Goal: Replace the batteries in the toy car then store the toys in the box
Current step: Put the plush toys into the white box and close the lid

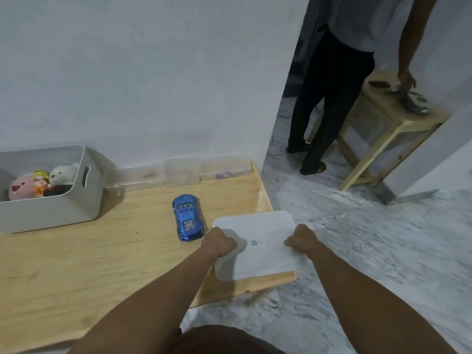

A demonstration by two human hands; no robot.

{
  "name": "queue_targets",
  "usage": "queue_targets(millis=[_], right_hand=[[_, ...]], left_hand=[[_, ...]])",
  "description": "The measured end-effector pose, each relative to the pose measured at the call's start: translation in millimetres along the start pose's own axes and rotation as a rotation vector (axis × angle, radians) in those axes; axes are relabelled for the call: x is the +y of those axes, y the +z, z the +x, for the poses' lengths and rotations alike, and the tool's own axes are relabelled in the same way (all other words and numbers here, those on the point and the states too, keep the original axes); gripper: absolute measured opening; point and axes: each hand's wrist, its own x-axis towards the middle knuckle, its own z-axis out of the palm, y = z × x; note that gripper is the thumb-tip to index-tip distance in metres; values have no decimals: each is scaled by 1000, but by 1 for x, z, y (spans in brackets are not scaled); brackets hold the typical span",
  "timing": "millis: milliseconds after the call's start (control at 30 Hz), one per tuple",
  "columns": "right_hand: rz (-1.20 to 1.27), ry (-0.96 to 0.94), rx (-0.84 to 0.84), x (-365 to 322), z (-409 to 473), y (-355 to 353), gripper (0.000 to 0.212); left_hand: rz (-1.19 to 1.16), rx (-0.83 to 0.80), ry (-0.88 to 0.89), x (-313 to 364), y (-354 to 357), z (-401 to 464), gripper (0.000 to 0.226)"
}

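Note:
A blue toy car [188, 217] stands on the low wooden table [76, 256], nose toward the wall. To its right, at the table's right corner, lies a white lid [258, 236] with a small printed label. My left hand [220, 241] grips the lid's left edge and my right hand [301, 238] grips its right edge. A grey box [84, 195] at the table's far left holds a pink plush, a small doll and a white teddy bear.
Several clear plastic containers [181, 171] line the wall behind the car. Past the table's right edge is marble floor. A person [329, 98] stands in the doorway beside a wooden stool [383, 129] with items on it.

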Motion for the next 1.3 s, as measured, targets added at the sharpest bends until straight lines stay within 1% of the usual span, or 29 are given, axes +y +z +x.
queue_targets(millis=[33,100,133,200,300,367,433,467,533,600,633,667,733,800,900,933,967,1000,1033,1067,1100,1300], right_hand=[[7,8,24,0,1,0,24],[-1,52,100,-3,1,-4,37],[-7,75,145,-5,1,-7,38],[5,86,205,-11,-1,-17,33],[92,54,230,-25,-1,-36,22],[142,25,248,-36,-3,-46,21],[170,2,252,-50,-5,-56,33],[196,-8,239,-59,-6,-59,43],[251,-24,204,-79,-5,-63,69],[254,-57,173,-102,-6,-64,93],[236,-84,163,-113,-7,-62,101],[215,-114,154,-125,-7,-59,106],[168,-172,154,-147,-7,-52,113],[120,-197,183,-174,-19,-44,109],[112,-211,220,-212,-38,-31,101],[96,-223,224,-225,-41,-27,92],[78,-237,227,-238,-44,-23,79],[64,-253,228,-251,-47,-18,68],[59,-269,232,-264,-49,-13,61],[63,-285,235,-278,-50,-8,58],[73,-301,236,-292,-52,-2,57],[151,-378,227,-373,-64,32,50]], left_hand=[[-54,-9,-12,2,0,-2,39],[-156,-26,-20,6,0,-1,58],[-193,-27,-17,7,0,0,67],[-234,2,5,13,-2,2,75],[-268,141,45,21,-10,10,74],[-312,216,43,24,-21,15,75],[-350,259,37,22,-37,18,74],[-365,277,34,20,-45,20,70],[-373,290,28,15,-63,19,65],[-377,299,35,9,-80,21,75],[-374,314,33,5,-89,22,82],[-378,324,35,2,-99,22,86],[-383,348,41,-7,-118,21,86],[-398,373,30,-18,-140,22,93],[-385,437,48,-36,-176,23,112],[-378,461,56,-44,-190,26,116],[-363,483,60,-53,-204,27,116],[-346,502,61,-60,-218,27,108],[-331,527,54,-68,-232,26,96],[-325,560,45,-76,-246,25,82],[-323,603,41,-86,-261,26,74],[-307,835,26,-149,-350,31,53]])
